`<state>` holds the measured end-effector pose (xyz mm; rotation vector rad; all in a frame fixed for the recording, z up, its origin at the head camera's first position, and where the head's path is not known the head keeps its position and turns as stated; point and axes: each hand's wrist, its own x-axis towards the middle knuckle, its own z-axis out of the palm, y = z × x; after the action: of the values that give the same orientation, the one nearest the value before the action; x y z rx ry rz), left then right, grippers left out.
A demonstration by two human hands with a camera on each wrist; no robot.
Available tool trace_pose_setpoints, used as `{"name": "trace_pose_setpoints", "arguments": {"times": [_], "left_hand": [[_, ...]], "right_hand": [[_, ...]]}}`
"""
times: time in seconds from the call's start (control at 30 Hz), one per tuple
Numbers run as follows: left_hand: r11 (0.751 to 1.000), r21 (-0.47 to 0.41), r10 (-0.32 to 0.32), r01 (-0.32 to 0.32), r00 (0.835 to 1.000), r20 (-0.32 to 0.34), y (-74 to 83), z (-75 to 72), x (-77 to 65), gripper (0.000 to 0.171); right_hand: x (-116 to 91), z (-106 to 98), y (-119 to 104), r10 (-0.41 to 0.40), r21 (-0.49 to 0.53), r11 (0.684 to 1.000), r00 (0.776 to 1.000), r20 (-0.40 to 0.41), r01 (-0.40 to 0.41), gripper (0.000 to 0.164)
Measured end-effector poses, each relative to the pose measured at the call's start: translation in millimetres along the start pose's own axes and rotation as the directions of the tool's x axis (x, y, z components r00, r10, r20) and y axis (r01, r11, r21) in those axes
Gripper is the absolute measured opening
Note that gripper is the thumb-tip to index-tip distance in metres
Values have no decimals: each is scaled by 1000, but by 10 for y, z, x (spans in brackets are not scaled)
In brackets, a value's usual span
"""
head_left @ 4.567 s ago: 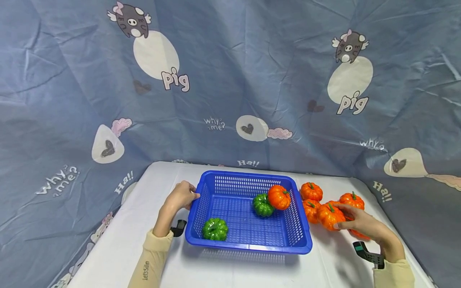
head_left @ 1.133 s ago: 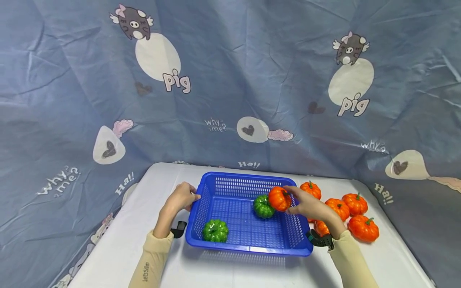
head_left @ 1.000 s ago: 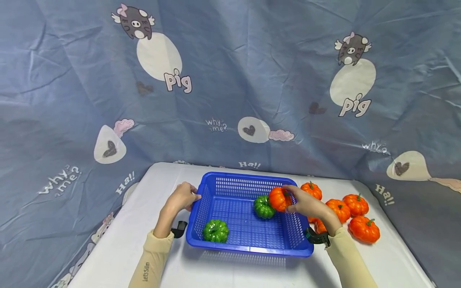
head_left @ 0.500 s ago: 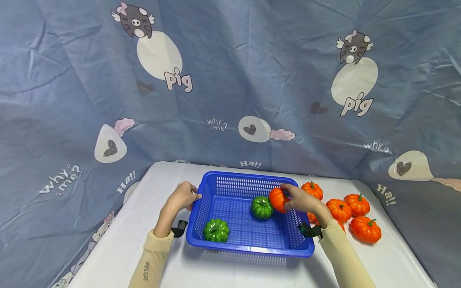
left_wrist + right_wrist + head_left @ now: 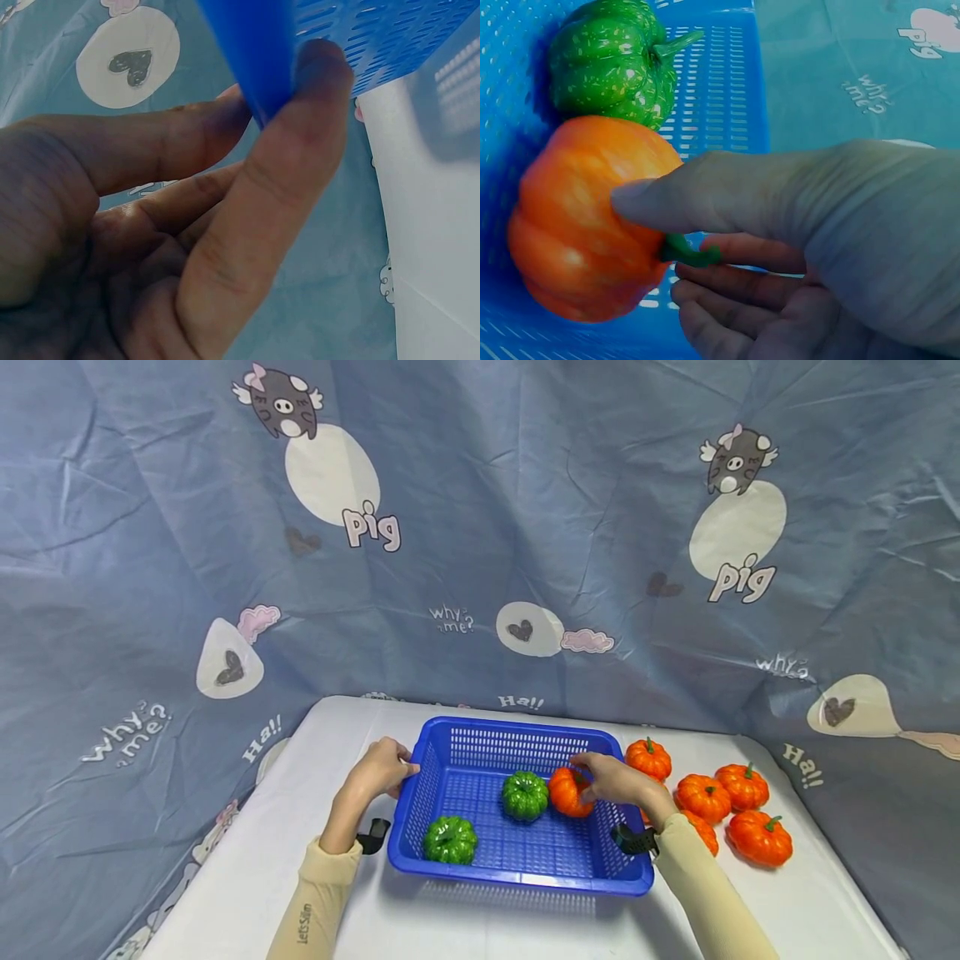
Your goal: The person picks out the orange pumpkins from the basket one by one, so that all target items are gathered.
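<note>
The left hand (image 5: 381,767) pinches the left rim of a blue plastic basket (image 5: 517,883); in the left wrist view its thumb and a finger (image 5: 262,187) lie on either side of the rim. Inside the basket, at its right side, the right hand (image 5: 615,779) holds a small orange pumpkin (image 5: 566,793). Its thumb (image 5: 652,206) lies on the pumpkin's skin and other fingers curl near the green stem. A green pumpkin (image 5: 524,796) sits just left of the orange one. Another green pumpkin (image 5: 450,840) lies in the near left corner.
Several orange pumpkins (image 5: 759,838) stand on the white table (image 5: 750,910) right of the basket, some partly hidden by the right arm. A blue patterned curtain (image 5: 450,568) hangs behind and along the sides of the table.
From the orange pumpkins on the right, the right hand has moved into the basket. The orange pumpkin there has shifted left and lower, and the green one beside it has slid left. Left hand unchanged.
</note>
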<state>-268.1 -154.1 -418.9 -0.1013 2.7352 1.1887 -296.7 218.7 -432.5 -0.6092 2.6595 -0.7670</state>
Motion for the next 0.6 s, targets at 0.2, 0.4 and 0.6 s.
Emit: {"name": "trace_pose_setpoints", "arguments": {"times": [0.2,0.4,0.6], "left_hand": [[1000,-2,-9,9,1000,2,-2,-10,-15,34],[1000,-8,-8,8,1000,0,-2,-12,-6,35],[1000,-9,-2,2,1000,3,-4,-16,-2,36]], "right_hand": [[39,7,-51,71,-21,997,997,23,-71,72],[85,49,-92,132,-96,988,989,66,-125,74],[142,98,-70,165,-142,978,984,74,-153,71]]}}
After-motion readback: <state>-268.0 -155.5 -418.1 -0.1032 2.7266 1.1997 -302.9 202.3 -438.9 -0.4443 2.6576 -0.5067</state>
